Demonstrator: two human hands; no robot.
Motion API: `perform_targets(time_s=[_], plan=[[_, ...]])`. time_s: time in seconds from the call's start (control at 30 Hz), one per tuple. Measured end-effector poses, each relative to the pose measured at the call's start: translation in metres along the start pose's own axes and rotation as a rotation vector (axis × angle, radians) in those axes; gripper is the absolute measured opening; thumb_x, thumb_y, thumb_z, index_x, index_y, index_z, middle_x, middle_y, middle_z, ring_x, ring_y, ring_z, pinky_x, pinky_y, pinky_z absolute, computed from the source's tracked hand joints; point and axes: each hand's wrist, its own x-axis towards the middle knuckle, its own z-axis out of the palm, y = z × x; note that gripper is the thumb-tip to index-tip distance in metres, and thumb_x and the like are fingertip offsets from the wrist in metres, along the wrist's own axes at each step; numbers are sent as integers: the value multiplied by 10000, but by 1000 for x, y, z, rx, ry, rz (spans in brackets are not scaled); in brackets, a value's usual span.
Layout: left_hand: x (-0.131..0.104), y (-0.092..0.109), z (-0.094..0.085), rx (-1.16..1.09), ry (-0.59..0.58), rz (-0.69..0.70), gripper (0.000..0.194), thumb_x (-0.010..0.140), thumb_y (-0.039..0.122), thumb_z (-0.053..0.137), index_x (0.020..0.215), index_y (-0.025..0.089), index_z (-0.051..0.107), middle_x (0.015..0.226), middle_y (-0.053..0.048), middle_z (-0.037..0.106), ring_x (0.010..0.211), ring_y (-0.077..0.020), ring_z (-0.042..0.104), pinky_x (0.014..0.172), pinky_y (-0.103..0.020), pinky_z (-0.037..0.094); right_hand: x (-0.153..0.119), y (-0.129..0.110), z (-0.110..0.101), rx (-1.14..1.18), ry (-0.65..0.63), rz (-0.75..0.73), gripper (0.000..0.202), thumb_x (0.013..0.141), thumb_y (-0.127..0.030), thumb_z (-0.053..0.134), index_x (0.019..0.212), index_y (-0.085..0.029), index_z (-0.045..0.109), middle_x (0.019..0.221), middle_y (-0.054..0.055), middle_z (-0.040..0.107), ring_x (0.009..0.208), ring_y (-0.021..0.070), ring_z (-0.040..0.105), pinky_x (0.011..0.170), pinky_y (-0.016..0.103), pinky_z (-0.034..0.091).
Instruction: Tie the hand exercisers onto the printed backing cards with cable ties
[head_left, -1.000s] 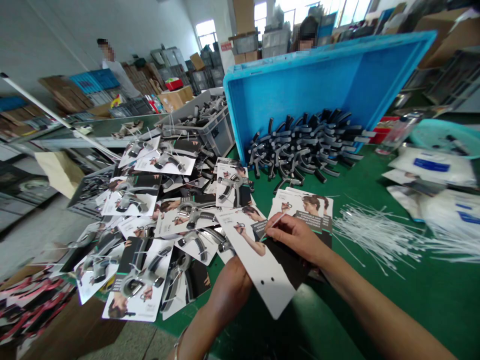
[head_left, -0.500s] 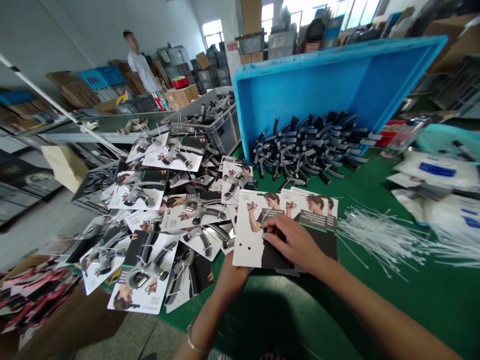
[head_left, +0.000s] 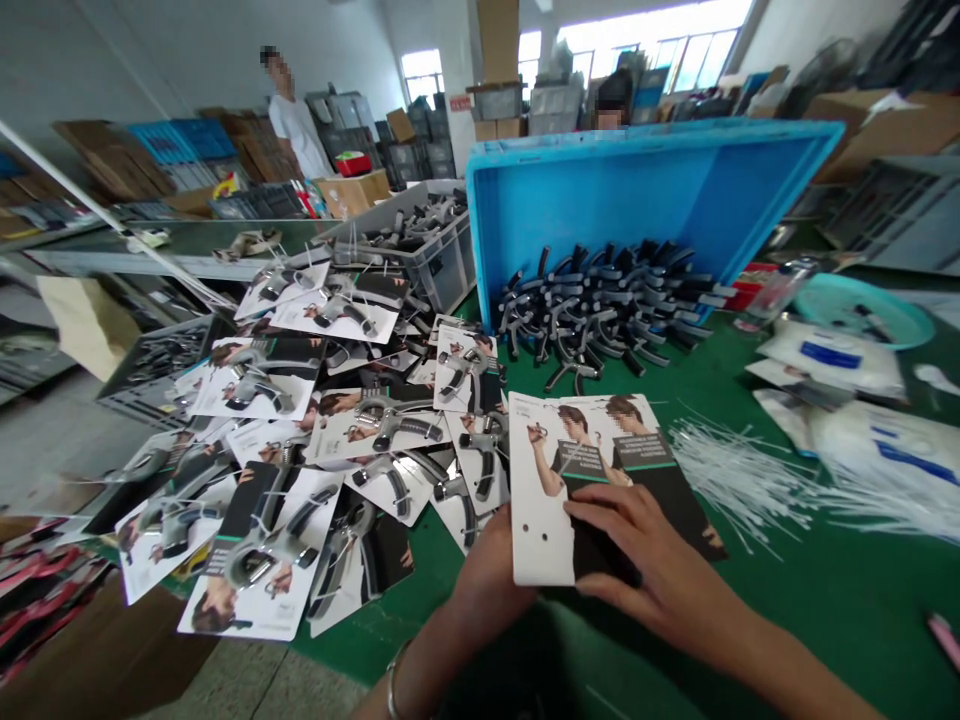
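A printed backing card [head_left: 541, 540] with small punched holes is held upright and tilted in front of me. My left hand [head_left: 491, 568] grips its lower left side, with the fingers hidden behind it. My right hand [head_left: 660, 565] rests over the card's dark right part, finger and thumb spread apart. Just behind, more backing cards [head_left: 671, 490] lie on the green table. Left of my hands is a spread of hand grips [head_left: 274, 545] fastened to cards, some with white ties showing. Loose white zip ties [head_left: 739, 480] lie in a heap to the right.
A blue crate [head_left: 600, 190] stands on its side with loose hand grips [head_left: 600, 300] piled at its opening. A grey crate [head_left: 442, 265] of grips is behind left. Plastic bags [head_left: 832, 355] and a turquoise basin [head_left: 862, 305] sit at right. Two people are in the background.
The front card has come away from the others, moving right and down with both hands. My right finger and thumb have spread apart. The view has shifted a little.
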Motion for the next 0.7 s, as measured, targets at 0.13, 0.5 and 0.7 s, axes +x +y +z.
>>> perform_targets(time_s=[0.13, 0.5, 0.7], plan=[[9, 5, -9, 149, 94, 66, 242, 799, 155, 633, 1007, 216, 741, 1044, -86, 744, 970, -275, 667, 941, -379, 488, 10, 12, 9, 75, 110, 47, 427, 919, -392, 608, 1329, -289, 541, 1333, 120, 541, 1229, 312, 506, 1049, 524, 430], [10, -16, -29, 435, -24, 229, 207, 875, 205, 539, 980, 194, 718, 1019, -110, 730, 970, -264, 641, 930, -387, 478, 81, 23, 4, 996, 130, 459, 283, 839, -395, 664, 1027, -187, 624, 816, 17, 651, 584, 121, 616, 471, 227, 473], [20, -15, -42, 817, -210, 422, 177, 841, 216, 518, 858, 159, 684, 883, -97, 728, 838, -250, 654, 837, -397, 515, 91, 21, 16, 954, 119, 394, 250, 847, -423, 659, 915, -183, 659, 769, -1, 625, 565, 98, 568, 456, 203, 442]])
